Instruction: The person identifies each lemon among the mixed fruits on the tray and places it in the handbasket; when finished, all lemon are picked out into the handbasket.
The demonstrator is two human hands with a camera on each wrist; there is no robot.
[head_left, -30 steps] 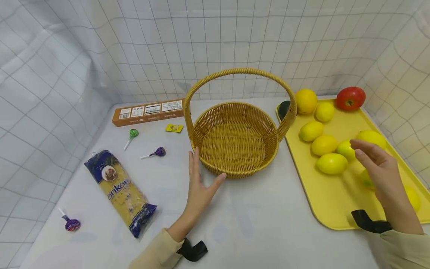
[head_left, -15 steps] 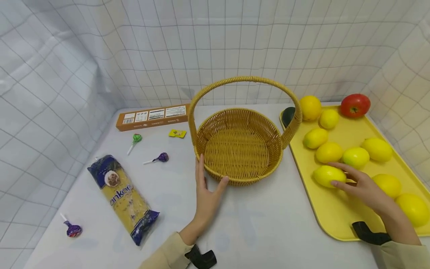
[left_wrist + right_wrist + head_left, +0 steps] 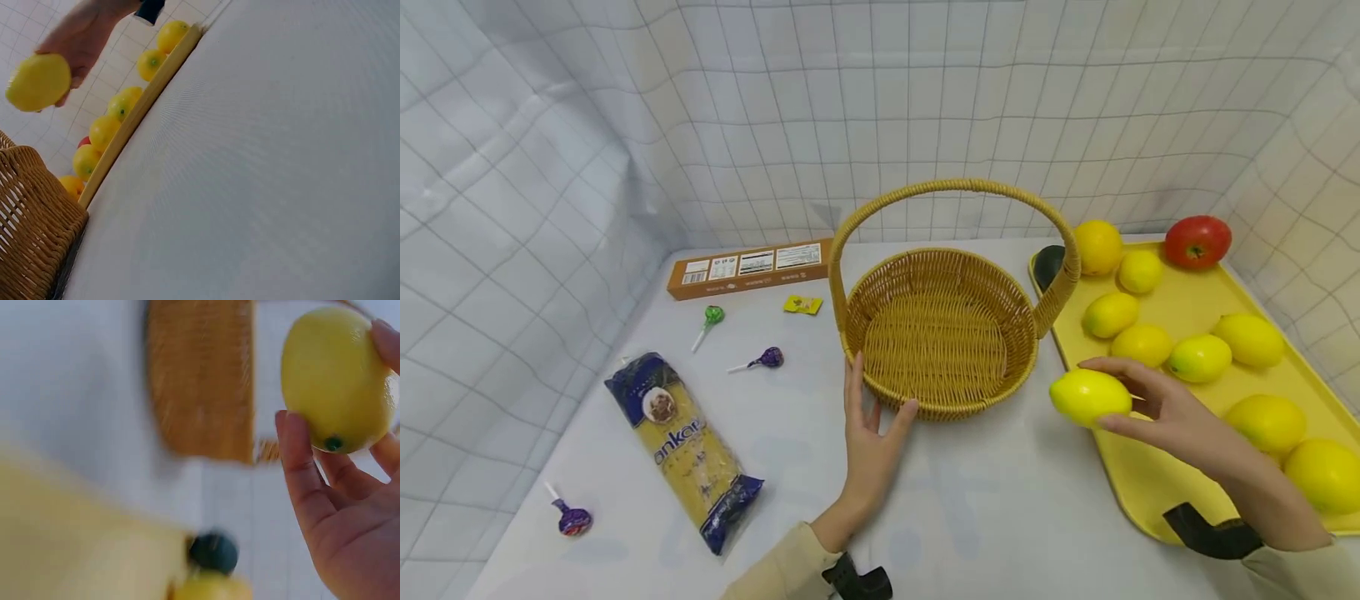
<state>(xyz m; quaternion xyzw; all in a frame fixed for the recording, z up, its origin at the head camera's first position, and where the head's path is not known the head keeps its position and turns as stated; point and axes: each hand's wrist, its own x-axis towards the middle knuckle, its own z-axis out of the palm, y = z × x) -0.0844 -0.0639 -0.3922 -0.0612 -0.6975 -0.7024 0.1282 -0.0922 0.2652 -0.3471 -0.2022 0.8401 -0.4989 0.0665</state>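
Note:
My right hand [image 3: 1180, 421] pinches a yellow lemon [image 3: 1091, 397] between thumb and fingers, raised over the tray's left edge. Seen from the right wrist, the same lemon [image 3: 337, 378] has a dark green spot at one end. A round wicker basket [image 3: 940, 404] with a tall arched handle stands in the middle of the table, nothing inside it. At its front left, my left hand [image 3: 872, 462] touches the rim with spread, fairly straight fingers and thumb. In the left wrist view the wicker wall [image 3: 37, 219] shows at the lower left, and the left hand itself is out of sight.
Several lemons [image 3: 1201, 358], an orange [image 3: 1097, 247], a red fruit [image 3: 1198, 242] and a dark green one [image 3: 1048, 267] lie on the yellow tray [image 3: 1157, 492]. To the left are a pasta bag [image 3: 688, 450], lollipops [image 3: 770, 357], a yellow candy [image 3: 802, 304] and a brown box [image 3: 748, 271].
My right hand went down to the tray, took hold of a lemon, and has lifted it leftward toward the basket. The left hand stays at the basket rim; the view has shifted slightly.

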